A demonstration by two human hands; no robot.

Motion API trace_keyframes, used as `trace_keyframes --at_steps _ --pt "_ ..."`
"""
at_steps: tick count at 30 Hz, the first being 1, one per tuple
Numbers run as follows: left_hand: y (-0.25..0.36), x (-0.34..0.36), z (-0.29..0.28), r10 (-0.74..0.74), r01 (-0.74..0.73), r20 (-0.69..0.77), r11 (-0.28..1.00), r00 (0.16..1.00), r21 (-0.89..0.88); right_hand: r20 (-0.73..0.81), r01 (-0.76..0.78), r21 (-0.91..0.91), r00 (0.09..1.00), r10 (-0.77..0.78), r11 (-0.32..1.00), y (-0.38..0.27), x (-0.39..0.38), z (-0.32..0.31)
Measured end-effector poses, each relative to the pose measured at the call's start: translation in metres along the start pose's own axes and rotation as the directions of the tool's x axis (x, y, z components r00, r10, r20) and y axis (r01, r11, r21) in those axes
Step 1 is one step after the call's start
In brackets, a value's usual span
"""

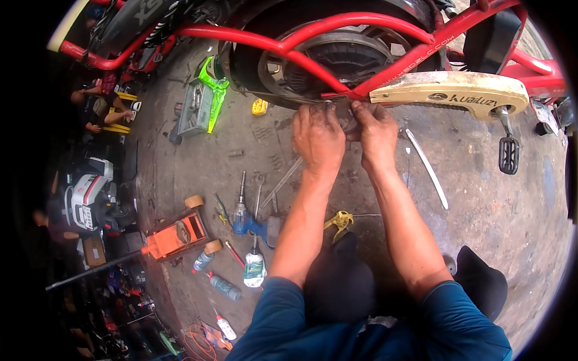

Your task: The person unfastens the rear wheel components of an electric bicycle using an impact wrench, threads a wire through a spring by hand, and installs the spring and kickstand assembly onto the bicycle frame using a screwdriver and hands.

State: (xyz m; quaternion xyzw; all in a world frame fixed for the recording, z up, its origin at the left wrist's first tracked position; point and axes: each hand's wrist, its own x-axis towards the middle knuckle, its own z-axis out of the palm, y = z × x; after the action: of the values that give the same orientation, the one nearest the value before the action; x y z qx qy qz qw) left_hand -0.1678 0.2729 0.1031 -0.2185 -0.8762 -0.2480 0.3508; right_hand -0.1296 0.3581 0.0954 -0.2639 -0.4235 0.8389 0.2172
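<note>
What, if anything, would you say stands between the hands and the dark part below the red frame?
Nothing visible does: the left hand and right hand are both right at the dark part, just below the red frame.

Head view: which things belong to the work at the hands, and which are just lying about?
Seemingly in the work:
- left hand and right hand, close together at a dark part
- red tubular frame, just above
- wheel, behind the frame

Probably just lying about, touched by neither hand:
- blue power driver
- orange floor jack
- white strip
- white bottle
</note>
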Motion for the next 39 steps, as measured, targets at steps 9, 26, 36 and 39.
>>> trace_keyframes --at_steps 9,26,36,39 --pt "0.003 -0.004 0.006 -0.031 0.029 -0.053 0.999 0.998 -0.021 0.003 0.012 -0.013 1.0 -0.012 1.0 0.0 -0.003 0.001" --pt "-0.001 -0.001 0.006 -0.008 0.008 -0.01 1.0 1.0 -0.006 0.011 -0.001 -0.017 1.0 0.001 1.0 0.001 -0.002 -0.001" --pt "-0.002 -0.007 0.01 -0.095 0.067 -0.11 0.97 0.989 -0.233 -0.01 -0.014 0.026 1.0 0.015 1.0 -0.001 -0.003 0.001" --pt "-0.005 -0.006 0.008 -0.131 0.103 -0.098 0.961 0.986 -0.256 -0.001 0.01 0.007 1.0 -0.01 1.0 0.0 0.0 -0.001"
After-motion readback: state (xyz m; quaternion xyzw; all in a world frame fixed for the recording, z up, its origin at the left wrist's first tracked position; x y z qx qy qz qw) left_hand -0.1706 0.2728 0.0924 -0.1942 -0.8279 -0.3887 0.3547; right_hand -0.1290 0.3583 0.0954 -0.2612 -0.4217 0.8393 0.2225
